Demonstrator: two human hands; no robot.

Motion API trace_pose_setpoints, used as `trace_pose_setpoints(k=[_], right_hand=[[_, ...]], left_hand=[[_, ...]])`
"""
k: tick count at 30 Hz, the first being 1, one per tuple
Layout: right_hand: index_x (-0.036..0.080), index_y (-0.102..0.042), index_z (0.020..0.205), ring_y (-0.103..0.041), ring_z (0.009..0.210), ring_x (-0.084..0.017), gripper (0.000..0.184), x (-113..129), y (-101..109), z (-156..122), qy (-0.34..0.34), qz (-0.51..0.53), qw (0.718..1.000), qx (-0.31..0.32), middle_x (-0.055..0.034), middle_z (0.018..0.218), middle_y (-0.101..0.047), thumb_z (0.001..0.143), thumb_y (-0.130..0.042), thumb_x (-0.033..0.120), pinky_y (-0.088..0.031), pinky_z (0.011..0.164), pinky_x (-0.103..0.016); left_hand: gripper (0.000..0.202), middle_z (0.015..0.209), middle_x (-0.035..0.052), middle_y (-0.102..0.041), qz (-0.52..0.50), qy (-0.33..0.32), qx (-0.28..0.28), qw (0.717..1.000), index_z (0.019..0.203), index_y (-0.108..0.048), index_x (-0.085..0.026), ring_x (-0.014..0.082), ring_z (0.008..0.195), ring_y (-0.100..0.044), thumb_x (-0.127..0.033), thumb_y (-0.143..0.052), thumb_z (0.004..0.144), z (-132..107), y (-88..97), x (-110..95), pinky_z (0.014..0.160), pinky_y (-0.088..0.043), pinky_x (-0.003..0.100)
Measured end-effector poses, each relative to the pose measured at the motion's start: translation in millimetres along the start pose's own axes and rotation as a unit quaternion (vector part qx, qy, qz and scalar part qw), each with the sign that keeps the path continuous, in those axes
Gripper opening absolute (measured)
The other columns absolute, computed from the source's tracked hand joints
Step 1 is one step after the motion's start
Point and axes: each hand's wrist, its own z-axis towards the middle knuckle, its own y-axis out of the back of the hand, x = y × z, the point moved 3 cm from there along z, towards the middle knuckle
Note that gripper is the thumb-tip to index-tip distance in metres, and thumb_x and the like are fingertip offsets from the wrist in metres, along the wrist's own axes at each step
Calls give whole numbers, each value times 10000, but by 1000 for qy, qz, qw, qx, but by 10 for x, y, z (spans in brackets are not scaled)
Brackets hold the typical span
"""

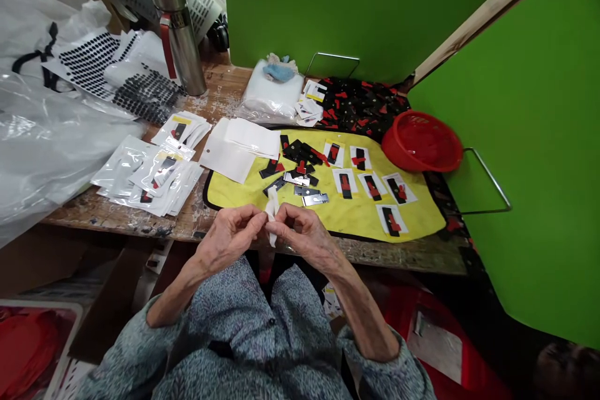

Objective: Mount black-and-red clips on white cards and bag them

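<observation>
Just over the table's front edge, my left hand (230,236) and my right hand (309,236) meet at the fingertips. Both pinch a narrow, crumpled white strip (272,201), which pokes out above and below the fingers; whether it is paper, cloth or a thin bag I cannot tell. Beyond the fingers, a pile of black and red flat parts (300,153) lies on a yellow cloth (234,197). A few shiny metal-faced pieces (315,199) rest nearest the hands. To the right, several white cards (345,182) are laid out, each bearing a black and red part.
Filled white packets (159,178) and blank white cards (239,147) lie at left. Behind stand a steel thermos (180,31) and a stack of clear bags (272,94). A red basket (422,140) sits at right, beside a green partition (529,137) and a metal wire handle (492,178).
</observation>
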Motion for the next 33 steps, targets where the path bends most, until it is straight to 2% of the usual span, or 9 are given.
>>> trace_pose_setpoints(k=[3, 5, 10, 15, 18, 21, 24, 29, 33], right_hand=[[197, -531, 758, -522, 643, -134, 200, 26, -69, -11, 67, -161, 981, -88, 4, 703, -571, 943, -500, 266, -410, 626, -259], [196, -572, 860, -552, 726, -166, 169, 78, -151, -39, 126, -287, 935, -168, -29, 778, -602, 958, -436, 174, -423, 706, -292], [175, -576, 866, -520, 707, -206, 233, 103, -345, -82, 216, -461, 829, -233, -50, 727, -575, 935, -382, 65, -394, 718, -333], [190, -520, 778, -483, 663, -203, 240, -31, -356, -57, 213, -473, 807, -282, -37, 672, -538, 919, -386, 50, -387, 690, -326], [181, -532, 831, -525, 720, -211, 213, -85, -282, -27, 173, -430, 841, -279, -48, 720, -566, 906, -379, 53, -408, 720, -334], [165, -559, 1039, -586, 884, -211, 205, -123, -202, 3, 107, -344, 919, -159, -80, 934, -639, 897, -430, 92, -438, 796, -336], [188, -590, 1078, -593, 992, -228, 255, -183, -167, -12, 66, -325, 943, -37, -85, 1044, -667, 874, -464, 100, -437, 852, -357], [175, -644, 978, -619, 928, -229, 203, -281, 5, -61, 20, -289, 951, -110, -106, 994, -705, 877, -470, 145, -432, 867, -375], [177, -669, 870, -621, 772, -194, 224, -268, 151, -104, -64, -58, 995, -50, -62, 841, -706, 903, -511, 333, -478, 751, -334]], left_hand=[[223, 639, 18, -655, 155, -82, -128, 976, 720, -613, -165, 122, 576, -590, -276, -501, 878, -26, -29, -28, 600, -447, 235], [196, 620, 16, -644, 211, -113, -199, 950, 704, -592, -169, 120, 556, -580, -243, -500, 861, -27, -61, -25, 598, -436, 235], [284, 550, -8, -581, 227, -89, -149, 958, 624, -513, -188, 105, 500, -512, -245, -448, 895, 54, -137, 68, 529, -376, 222], [312, 497, 1, -541, 365, -104, -237, 894, 546, -457, -195, 115, 467, -464, -175, -433, 857, 26, -208, 65, 508, -270, 264], [290, 499, 10, -557, 401, -82, -259, 875, 545, -480, -196, 124, 467, -466, -171, -453, 833, 9, -232, 57, 508, -243, 270], [276, 513, 12, -575, 400, -68, -229, 885, 557, -498, -197, 130, 471, -471, -182, -476, 832, 13, -238, 65, 515, -242, 268], [267, 519, 13, -576, 394, -69, -182, 898, 560, -501, -196, 132, 478, -478, -174, -484, 825, 9, -285, 93, 518, -243, 267], [282, 521, -2, -542, 328, -47, -129, 935, 570, -546, -186, 119, 484, -458, -204, -491, 846, -4, -299, 103, 530, -303, 257], [331, 987, 66, -645, 175, -54, -170, 968, 1056, -654, -183, 166, 832, -597, -407, -648, 812, 39, -40, 51, 785, -465, 305]])
